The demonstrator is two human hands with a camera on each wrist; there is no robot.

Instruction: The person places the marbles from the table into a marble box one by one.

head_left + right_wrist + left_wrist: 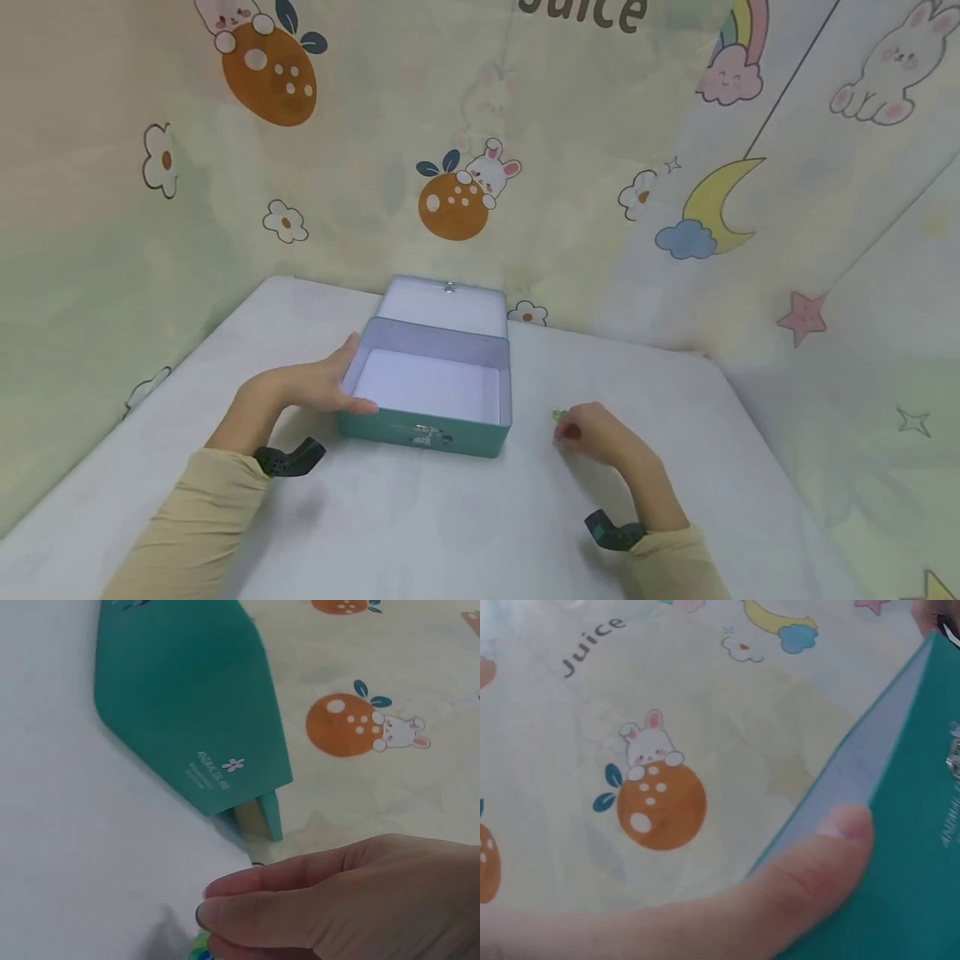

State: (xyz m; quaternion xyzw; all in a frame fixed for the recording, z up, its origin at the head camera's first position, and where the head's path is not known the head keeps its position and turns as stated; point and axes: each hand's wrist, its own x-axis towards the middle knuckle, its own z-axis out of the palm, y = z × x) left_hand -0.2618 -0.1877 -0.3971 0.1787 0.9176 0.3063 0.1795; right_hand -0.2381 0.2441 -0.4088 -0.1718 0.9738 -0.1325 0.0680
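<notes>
An open metal box [427, 432], teal outside and pale lilac inside, sits on the white table with its lid [442, 303] tipped back. My left hand [318, 385] rests at the box's left front corner. Its fingers lie along the left wall, and the thumb [810, 877] presses over the front rim. To the right of the box, my right hand [598, 433] is low over the table, fingertips together. They pinch a small green thing [558, 414], which shows blue bits [201, 948] in the right wrist view. Most of it is hidden by the fingers.
A cloth printed with rabbits, oranges and flowers hangs close behind the table [450, 525] and along its sides. The lid reaches back almost to this cloth [360, 183]. Dark cameras [291, 458] are strapped to both wrists.
</notes>
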